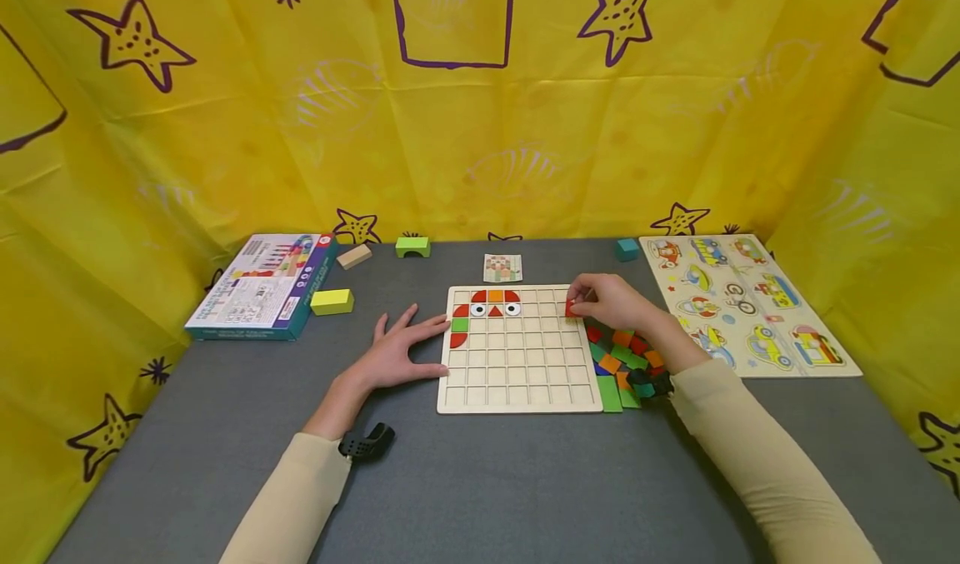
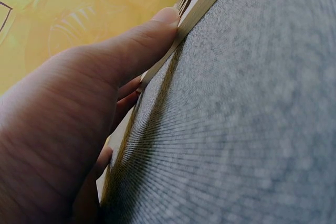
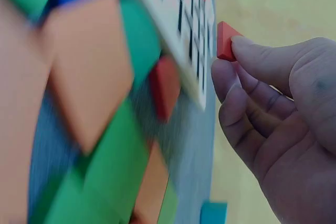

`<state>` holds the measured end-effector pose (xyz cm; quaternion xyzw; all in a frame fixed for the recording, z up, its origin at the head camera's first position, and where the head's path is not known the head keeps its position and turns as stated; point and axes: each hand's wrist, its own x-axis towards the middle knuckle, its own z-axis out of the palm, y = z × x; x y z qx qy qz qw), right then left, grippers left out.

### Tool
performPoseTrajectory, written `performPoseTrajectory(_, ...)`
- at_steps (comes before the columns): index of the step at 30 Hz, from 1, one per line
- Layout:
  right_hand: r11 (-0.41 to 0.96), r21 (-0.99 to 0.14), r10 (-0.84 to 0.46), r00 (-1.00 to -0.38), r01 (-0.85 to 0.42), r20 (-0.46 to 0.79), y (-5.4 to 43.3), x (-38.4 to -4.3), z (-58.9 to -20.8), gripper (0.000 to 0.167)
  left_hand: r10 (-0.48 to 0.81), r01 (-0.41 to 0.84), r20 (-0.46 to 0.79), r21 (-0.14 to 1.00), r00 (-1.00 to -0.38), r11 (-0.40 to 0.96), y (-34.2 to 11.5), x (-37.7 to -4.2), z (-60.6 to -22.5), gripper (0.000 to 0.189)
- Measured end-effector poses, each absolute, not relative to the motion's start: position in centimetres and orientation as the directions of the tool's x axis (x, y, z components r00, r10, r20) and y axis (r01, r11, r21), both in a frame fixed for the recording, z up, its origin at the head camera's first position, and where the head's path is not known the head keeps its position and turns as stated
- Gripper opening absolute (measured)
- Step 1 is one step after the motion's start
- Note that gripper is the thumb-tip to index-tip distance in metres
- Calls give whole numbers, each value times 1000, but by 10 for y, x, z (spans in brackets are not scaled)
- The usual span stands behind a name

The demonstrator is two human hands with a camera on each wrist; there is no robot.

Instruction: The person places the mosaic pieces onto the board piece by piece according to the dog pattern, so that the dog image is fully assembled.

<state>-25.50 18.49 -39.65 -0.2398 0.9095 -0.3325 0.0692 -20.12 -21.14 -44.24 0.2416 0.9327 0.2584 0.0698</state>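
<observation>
A pale wooden grid board (image 1: 517, 372) lies on the table. In its upper left cells sit a green square tile (image 1: 460, 325), red curved tiles (image 1: 457, 341), an orange tile (image 1: 496, 296) and two eye tiles (image 1: 478, 310). My left hand (image 1: 397, 354) is spread on the table, thumb and fingertips touching the board's left edge. Above the board's upper right corner, my right hand (image 1: 611, 299) pinches a small red tile (image 3: 224, 40) between thumb and fingers. Loose coloured tiles (image 1: 609, 393) lie in a heap beside the board's right edge, partly under the right wrist.
A pattern card (image 1: 502, 268) lies behind the board. At left are a flat box (image 1: 258, 289), a yellow block (image 1: 332, 301), a wooden block (image 1: 354, 256) and a green arch block (image 1: 412, 247). A teal block (image 1: 627, 250) and a vehicle puzzle board (image 1: 738, 297) are at right.
</observation>
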Motion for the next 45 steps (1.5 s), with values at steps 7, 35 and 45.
performPoseTrajectory(7, 633, -659, -508, -860, -407, 44, 152, -258, -394, 8, 486, 412, -9, 518, -874, 750, -212, -202, -441, 83)
performPoseTrajectory(35, 687, -569, -583, -811, -453, -58, 93, -256, -406, 8, 484, 413, -10, 508, -875, 756, -212, -203, -444, 83)
performPoseTrajectory(45, 715, -555, -552, -830, -424, -77, 92, -252, -403, 8, 486, 415, -7, 509, -874, 754, -211, -203, -445, 82)
